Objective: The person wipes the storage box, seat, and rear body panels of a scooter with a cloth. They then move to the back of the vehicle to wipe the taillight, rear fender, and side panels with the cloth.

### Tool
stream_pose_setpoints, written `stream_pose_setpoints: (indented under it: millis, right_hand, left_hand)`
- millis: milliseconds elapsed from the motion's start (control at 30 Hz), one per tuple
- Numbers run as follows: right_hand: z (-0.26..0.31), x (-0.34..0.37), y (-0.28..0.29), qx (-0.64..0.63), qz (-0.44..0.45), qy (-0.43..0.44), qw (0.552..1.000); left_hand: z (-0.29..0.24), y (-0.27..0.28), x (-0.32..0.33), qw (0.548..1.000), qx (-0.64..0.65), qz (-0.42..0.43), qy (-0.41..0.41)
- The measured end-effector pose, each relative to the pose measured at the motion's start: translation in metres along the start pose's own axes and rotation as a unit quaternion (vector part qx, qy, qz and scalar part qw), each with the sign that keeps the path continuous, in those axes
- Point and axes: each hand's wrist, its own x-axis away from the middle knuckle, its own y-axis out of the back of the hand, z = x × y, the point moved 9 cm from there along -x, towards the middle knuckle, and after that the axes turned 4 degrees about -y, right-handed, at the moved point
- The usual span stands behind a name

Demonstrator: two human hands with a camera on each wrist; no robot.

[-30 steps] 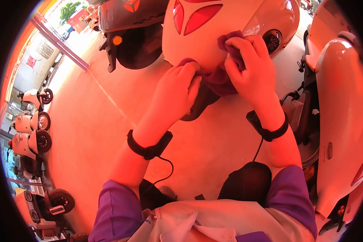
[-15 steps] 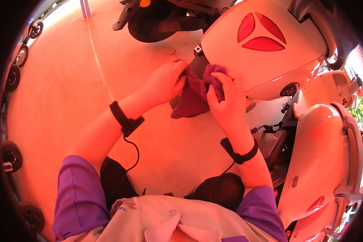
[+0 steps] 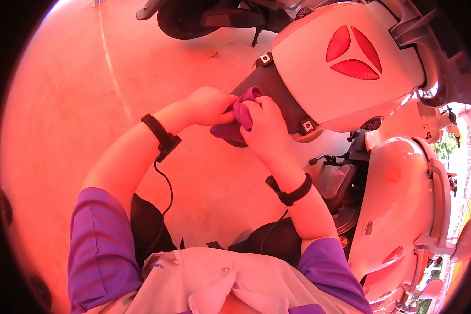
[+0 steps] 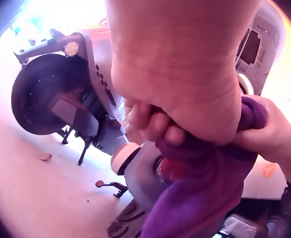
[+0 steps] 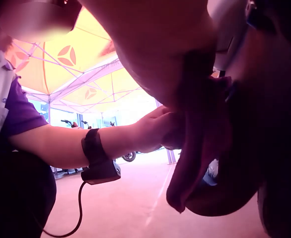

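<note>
The purple cloth has shifted from the scooter's pale rear shell to the outer end of its dark plate; the left hand and right hand both grip it, so work now centres there, off the shell

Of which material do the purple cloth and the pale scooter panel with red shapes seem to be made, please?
The purple cloth: soft, matt textile, bunching into folds; fibre unclear.
The pale scooter panel: probably painted plastic, smooth and slightly glossy, by its moulded curves and sheen; metal is possible.
</note>
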Motion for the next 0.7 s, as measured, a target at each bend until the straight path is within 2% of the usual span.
stream_pose_setpoints:
  millis: [67,100,167,200,233,267,367,400,467,533,633,700]
  right_hand:
    - [0.017,0.0,0.028,0.052,-0.107,0.067,0.991]
    - [0.027,0.003,0.039,0.073,-0.16,0.098,0.98]
    - [0.027,-0.003,0.044,0.101,-0.196,0.104,0.97]
    - [0.024,-0.008,0.043,0.116,-0.216,0.104,0.964]
    - [0.015,-0.014,0.031,0.128,-0.198,0.09,0.968]
    - [0.011,-0.014,0.021,0.129,-0.188,0.09,0.97]
    - [0.007,-0.012,0.003,0.127,-0.18,0.091,0.971]
    - [0.007,-0.01,0.0,0.109,-0.172,0.096,0.974]
    - [0.005,-0.005,-0.003,0.076,-0.16,0.096,0.979]
    - [0.004,0.007,0.001,0.045,-0.148,0.078,0.985]
    - [-0.013,0.031,-0.007,-0.004,-0.095,0.031,0.995]
    - [-0.022,0.053,-0.005,0.01,-0.051,-0.002,0.999]
  left_hand:
    - [-0.014,0.018,-0.002,1.0,-0.007,0.02,-0.005]
    - [-0.02,0.031,-0.005,0.997,-0.007,-0.065,-0.028]
    - [-0.025,0.052,-0.005,0.971,-0.007,-0.228,-0.072]
    - [-0.014,0.042,-0.008,0.974,-0.007,-0.222,-0.038]
    - [-0.004,0.03,-0.012,0.977,-0.007,-0.214,-0.006]
    - [0.006,0.017,-0.013,0.978,-0.007,-0.205,0.024]
    - [0.005,0.004,-0.008,0.987,0.0,-0.091,0.132]
    - [0.0,0.003,-0.008,0.99,0.005,-0.046,0.135]
    - [-0.007,0.0,-0.002,0.99,0.01,0.053,0.13]
    - [-0.017,-0.003,0.005,0.993,0.037,0.059,0.097]
    - [-0.049,-0.016,0.009,0.987,0.069,0.135,0.059]
    - [-0.072,-0.04,0.012,0.982,0.079,0.173,0.001]
